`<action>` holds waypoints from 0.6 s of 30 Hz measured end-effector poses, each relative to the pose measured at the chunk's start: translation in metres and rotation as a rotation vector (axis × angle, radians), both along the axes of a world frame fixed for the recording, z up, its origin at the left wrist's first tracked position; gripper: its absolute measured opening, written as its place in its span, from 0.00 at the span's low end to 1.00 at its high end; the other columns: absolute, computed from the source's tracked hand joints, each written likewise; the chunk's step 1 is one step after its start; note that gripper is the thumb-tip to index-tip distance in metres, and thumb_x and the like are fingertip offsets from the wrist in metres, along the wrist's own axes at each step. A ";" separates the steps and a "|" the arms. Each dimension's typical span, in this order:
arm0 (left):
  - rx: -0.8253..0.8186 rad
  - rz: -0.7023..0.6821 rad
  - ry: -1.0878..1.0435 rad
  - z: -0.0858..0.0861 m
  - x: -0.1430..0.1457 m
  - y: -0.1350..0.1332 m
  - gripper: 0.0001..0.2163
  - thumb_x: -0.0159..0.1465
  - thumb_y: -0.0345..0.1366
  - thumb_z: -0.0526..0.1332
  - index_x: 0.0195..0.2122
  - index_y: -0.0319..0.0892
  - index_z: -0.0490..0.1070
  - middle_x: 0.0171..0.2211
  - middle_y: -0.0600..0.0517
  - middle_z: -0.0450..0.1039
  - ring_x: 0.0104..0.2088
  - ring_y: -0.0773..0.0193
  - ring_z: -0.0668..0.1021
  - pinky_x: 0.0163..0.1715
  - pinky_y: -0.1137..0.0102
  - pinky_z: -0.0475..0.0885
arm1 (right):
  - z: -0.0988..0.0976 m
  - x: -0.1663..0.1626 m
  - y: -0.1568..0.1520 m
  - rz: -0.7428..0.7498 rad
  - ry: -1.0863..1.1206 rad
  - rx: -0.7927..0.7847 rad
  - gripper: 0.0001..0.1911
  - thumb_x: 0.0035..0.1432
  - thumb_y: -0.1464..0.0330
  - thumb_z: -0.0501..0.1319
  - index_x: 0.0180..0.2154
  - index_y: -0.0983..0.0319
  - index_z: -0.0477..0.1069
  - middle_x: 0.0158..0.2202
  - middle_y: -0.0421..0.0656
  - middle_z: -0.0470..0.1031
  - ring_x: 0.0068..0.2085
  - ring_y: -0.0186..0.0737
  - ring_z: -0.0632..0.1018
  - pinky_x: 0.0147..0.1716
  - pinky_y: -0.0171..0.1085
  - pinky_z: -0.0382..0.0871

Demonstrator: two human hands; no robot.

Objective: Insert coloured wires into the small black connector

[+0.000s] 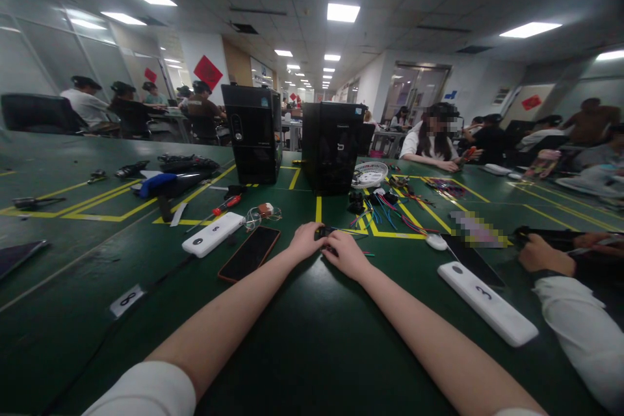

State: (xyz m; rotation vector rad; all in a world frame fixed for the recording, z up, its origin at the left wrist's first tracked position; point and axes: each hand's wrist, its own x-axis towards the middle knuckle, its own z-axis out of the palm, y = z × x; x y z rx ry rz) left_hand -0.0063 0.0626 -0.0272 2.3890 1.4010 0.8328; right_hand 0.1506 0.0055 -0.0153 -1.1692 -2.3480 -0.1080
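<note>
My left hand (306, 240) and my right hand (347, 255) meet at the middle of the green table, fingers closed around a small black part (324, 232). The fingers cover most of it, so its exact kind does not show. Thin coloured wire ends (369, 253) stick out just right of my right hand. Left of my left hand lies a dark phone with a brown edge (250, 253). Beyond the hands, to the right, a bunch of coloured wires with black connectors (377, 205) is spread on the table.
Two black computer towers (253, 136) stand ahead. White power banks (487, 302) lie on both sides. At left are a red screwdriver (227, 205), glasses (263, 213) and a blue-handled tool (156, 183); a white basket (370, 174) stands behind the wires. A co-worker's hand (546, 257) is at right.
</note>
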 end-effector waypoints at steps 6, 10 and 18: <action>0.010 -0.051 -0.006 0.004 -0.001 -0.002 0.16 0.56 0.41 0.60 0.45 0.42 0.70 0.44 0.48 0.72 0.45 0.57 0.73 0.47 0.64 0.66 | 0.003 0.004 0.020 -0.303 0.184 0.017 0.16 0.57 0.69 0.52 0.47 0.64 0.66 0.42 0.48 0.68 0.45 0.42 0.68 0.44 0.40 0.60; -0.017 -0.064 0.000 0.006 -0.002 -0.003 0.17 0.55 0.42 0.61 0.45 0.43 0.71 0.45 0.48 0.72 0.46 0.56 0.73 0.50 0.62 0.64 | 0.011 -0.003 0.033 -0.382 0.111 -0.139 0.12 0.56 0.69 0.53 0.39 0.62 0.72 0.40 0.46 0.70 0.44 0.41 0.69 0.44 0.38 0.59; -0.050 -0.056 0.025 0.007 -0.002 -0.004 0.17 0.55 0.43 0.61 0.46 0.45 0.70 0.45 0.48 0.72 0.47 0.55 0.72 0.55 0.54 0.56 | 0.027 -0.016 0.039 -0.484 -0.008 -0.233 0.07 0.53 0.73 0.55 0.31 0.63 0.72 0.35 0.47 0.71 0.38 0.40 0.71 0.36 0.36 0.60</action>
